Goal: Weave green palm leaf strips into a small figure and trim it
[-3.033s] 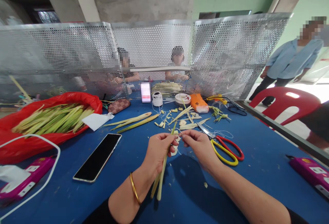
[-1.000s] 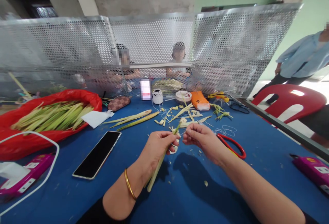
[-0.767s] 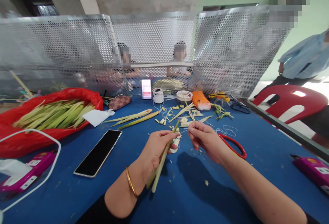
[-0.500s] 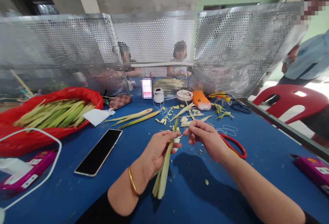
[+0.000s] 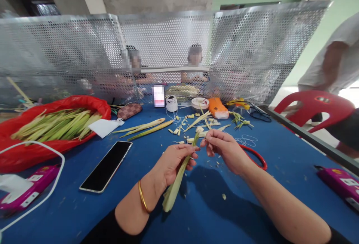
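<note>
My left hand (image 5: 171,160) is closed round a bundle of pale green leaf strips (image 5: 175,186) that slants down toward me over the blue table (image 5: 213,214). The strips' top end (image 5: 196,135) sticks up between my two hands. My right hand (image 5: 224,150) is pinched at that top end, on something too thin to make out. Red-handled scissors (image 5: 255,155) lie just behind my right hand, partly hidden by it.
A red bag of green leaves (image 5: 53,126) sits at the left, a black phone (image 5: 106,166) beside it. Cut leaf scraps (image 5: 196,122), a white spool (image 5: 171,104) and an orange box (image 5: 218,109) lie near the perforated metal screen (image 5: 168,49). People sit behind it.
The leaf bundle in my left hand has tilted and shifted. My right hand stays pinched near its top. The person at the right has walked closer, past the red chair.
</note>
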`<state>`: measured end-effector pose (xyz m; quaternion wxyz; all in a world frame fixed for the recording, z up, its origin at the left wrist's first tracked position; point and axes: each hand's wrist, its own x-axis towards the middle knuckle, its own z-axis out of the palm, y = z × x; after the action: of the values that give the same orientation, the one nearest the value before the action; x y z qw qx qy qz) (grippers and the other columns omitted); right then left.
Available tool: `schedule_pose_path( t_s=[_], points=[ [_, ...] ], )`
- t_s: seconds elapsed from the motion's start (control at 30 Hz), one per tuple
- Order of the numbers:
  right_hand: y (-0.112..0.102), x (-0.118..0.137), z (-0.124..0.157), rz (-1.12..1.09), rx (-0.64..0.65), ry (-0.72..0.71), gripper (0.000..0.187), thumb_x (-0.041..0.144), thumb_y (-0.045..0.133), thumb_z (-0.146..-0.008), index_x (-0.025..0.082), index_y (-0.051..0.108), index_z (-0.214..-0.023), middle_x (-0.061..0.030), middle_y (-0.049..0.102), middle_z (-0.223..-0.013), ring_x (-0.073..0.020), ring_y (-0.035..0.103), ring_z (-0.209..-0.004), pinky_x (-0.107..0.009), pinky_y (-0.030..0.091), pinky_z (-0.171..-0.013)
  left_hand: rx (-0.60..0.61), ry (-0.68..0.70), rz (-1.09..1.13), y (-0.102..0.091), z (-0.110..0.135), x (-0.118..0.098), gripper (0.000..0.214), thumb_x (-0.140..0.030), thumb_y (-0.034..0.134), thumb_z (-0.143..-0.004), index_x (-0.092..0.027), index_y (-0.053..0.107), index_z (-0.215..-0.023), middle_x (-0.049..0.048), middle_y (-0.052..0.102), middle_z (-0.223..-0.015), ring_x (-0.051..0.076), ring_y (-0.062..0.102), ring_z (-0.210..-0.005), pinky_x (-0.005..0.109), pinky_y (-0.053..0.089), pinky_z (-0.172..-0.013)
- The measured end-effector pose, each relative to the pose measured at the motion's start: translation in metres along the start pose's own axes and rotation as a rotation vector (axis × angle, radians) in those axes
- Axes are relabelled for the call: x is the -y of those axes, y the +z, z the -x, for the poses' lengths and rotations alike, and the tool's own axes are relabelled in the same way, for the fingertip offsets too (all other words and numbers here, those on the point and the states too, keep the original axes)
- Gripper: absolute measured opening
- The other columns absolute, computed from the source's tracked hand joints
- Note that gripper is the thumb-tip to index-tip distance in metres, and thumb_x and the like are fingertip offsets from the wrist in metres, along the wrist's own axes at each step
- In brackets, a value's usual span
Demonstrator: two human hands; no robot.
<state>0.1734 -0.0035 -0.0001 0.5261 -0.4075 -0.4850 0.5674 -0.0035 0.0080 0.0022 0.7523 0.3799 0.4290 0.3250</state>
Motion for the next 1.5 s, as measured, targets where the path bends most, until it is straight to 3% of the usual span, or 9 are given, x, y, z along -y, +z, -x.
schedule_pose_path(
  t_s=[0.23, 0.37, 0.53, 0.67, 0.77, 0.97, 1.2, 1.4, 1.5],
  points=[
    [0.001, 0.002, 0.0, 0.01, -0.059, -0.033, 0.023, 0.036, 0.066, -0.077, 0.02, 0.052, -0.071, 0.0013, 0.063, -0.07, -0.0085, 0.048, -0.046, -0.024, 0.035, -0.047, -0.12, 0.129, -0.097, 0.001, 0.0, -0.002, 0.024, -0.029, 0.081, -0.064, -0.011, 0.071, -0.076, 0.0025, 0.065, -0.064, 0.008, 0.056, -0.049, 0.019, 0.043, -0.048],
    [0.001, 0.003, -0.001, 0.165, -0.091, -0.081, 0.026, 0.04, 0.061, -0.08, 0.021, 0.048, -0.069, 0.0068, 0.047, -0.056, -0.0069, 0.033, -0.04, -0.023, 0.023, -0.041, -0.17, 0.217, -0.225, 0.003, 0.002, -0.004, 0.014, -0.024, 0.077, -0.067, -0.012, 0.073, -0.071, 0.0015, 0.063, -0.059, 0.008, 0.054, -0.048, 0.021, 0.046, -0.051],
    [-0.002, 0.002, 0.004, 0.627, -0.138, -0.384, 0.019, 0.033, 0.049, -0.09, 0.023, 0.046, -0.073, 0.0048, 0.042, -0.061, -0.0116, 0.038, -0.053, -0.025, 0.032, -0.051, -0.217, 0.307, -0.499, -0.001, 0.002, -0.005, 0.009, -0.021, 0.071, -0.07, -0.015, 0.077, -0.071, 0.0023, 0.066, -0.06, 0.011, 0.056, -0.05, 0.024, 0.046, -0.055],
    [0.0, 0.002, 0.014, 0.978, 0.003, -0.61, 0.012, 0.023, 0.042, -0.094, 0.023, 0.047, -0.083, 0.0008, 0.054, -0.07, -0.0136, 0.047, -0.06, -0.026, 0.036, -0.059, -0.233, 0.4, -0.863, -0.003, 0.003, -0.002, 0.017, -0.023, 0.064, -0.074, -0.02, 0.075, -0.061, 0.0003, 0.063, -0.051, 0.014, 0.058, -0.05, 0.024, 0.041, -0.055],
    [0.001, 0.002, 0.015, 1.072, 0.064, -0.655, 0.011, 0.021, 0.042, -0.094, 0.023, 0.048, -0.085, -0.0007, 0.057, -0.074, -0.0142, 0.05, -0.062, -0.026, 0.035, -0.059, -0.146, 0.471, -1.037, -0.002, 0.004, 0.0, 0.018, -0.021, 0.064, -0.073, -0.022, 0.074, -0.059, -0.0006, 0.063, -0.05, 0.015, 0.058, -0.05, 0.023, 0.037, -0.053],
    [-0.011, -0.004, -0.004, 0.918, -0.02, -0.406, 0.017, 0.027, 0.046, -0.09, 0.023, 0.045, -0.074, 0.0041, 0.045, -0.062, -0.0135, 0.042, -0.058, -0.025, 0.034, -0.056, 0.1, 0.57, -0.981, 0.001, 0.011, -0.003, 0.016, -0.021, 0.063, -0.076, -0.024, 0.078, -0.071, 0.0002, 0.07, -0.063, 0.015, 0.062, -0.057, 0.022, 0.041, -0.058],
    [-0.006, -0.012, -0.005, 0.902, 0.143, -0.29, 0.022, 0.028, 0.045, -0.092, 0.022, 0.044, -0.07, 0.003, 0.048, -0.065, -0.0133, 0.04, -0.061, -0.025, 0.033, -0.057, -0.323, 0.515, -0.663, -0.004, 0.006, -0.014, 0.011, -0.024, 0.066, -0.074, -0.019, 0.075, -0.078, 0.0004, 0.069, -0.063, 0.015, 0.064, -0.056, 0.023, 0.048, -0.058],
    [0.008, -0.008, 0.008, 0.775, 0.25, -0.569, 0.019, 0.023, 0.043, -0.096, 0.022, 0.049, -0.078, -0.0041, 0.054, -0.085, -0.0163, 0.051, -0.079, -0.03, 0.043, -0.072, -0.351, 0.53, -0.703, -0.011, -0.002, -0.01, 0.013, -0.023, 0.063, -0.076, -0.02, 0.074, -0.081, -0.001, 0.07, -0.067, 0.014, 0.065, -0.057, 0.024, 0.05, -0.059],
    [0.01, -0.009, 0.007, 0.627, 0.248, -0.561, 0.016, 0.021, 0.043, -0.096, 0.022, 0.049, -0.082, -0.0068, 0.058, -0.099, -0.0166, 0.056, -0.086, -0.032, 0.046, -0.077, -0.313, 0.548, -0.843, -0.011, -0.001, -0.009, 0.016, -0.021, 0.06, -0.077, -0.021, 0.075, -0.08, -0.002, 0.069, -0.063, 0.014, 0.065, -0.058, 0.023, 0.046, -0.057]
  ],
)
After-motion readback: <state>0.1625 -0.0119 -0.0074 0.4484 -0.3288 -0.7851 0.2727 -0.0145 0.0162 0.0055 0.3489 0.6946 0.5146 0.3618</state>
